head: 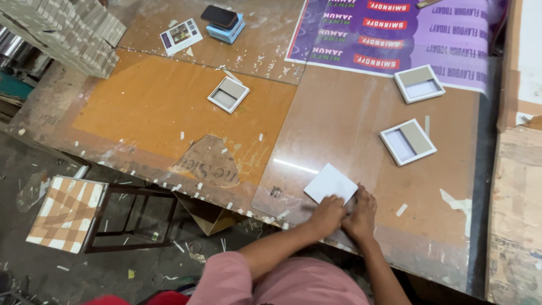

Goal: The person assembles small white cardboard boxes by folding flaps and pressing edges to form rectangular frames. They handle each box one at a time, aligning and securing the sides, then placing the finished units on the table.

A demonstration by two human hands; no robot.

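White square card [330, 183] lies flat near the table's [339, 124] front edge, turned like a diamond. Our two hands sit together at its near corner. Left hand [327, 213] rests palm down w/ fingers curled onto the card's lower edge, pressing it. Right hand [361, 212] is just beside, touching the left, fingers bent at the card's right corner; we can't tell if it pinches the card or only touches it.

The card looks plain, blank, matte, no print on the upper face, edges straight, most of it showing beyond our fingers.

Farther back on the table, well apart from the hands: three shallow square trays w/ white rims and grey-beige insides, one to the left [228, 94], two to the right [407, 142] [419, 83]. A purple poster [395, 34] lies at the far right, a box stack [68, 31] at far left.
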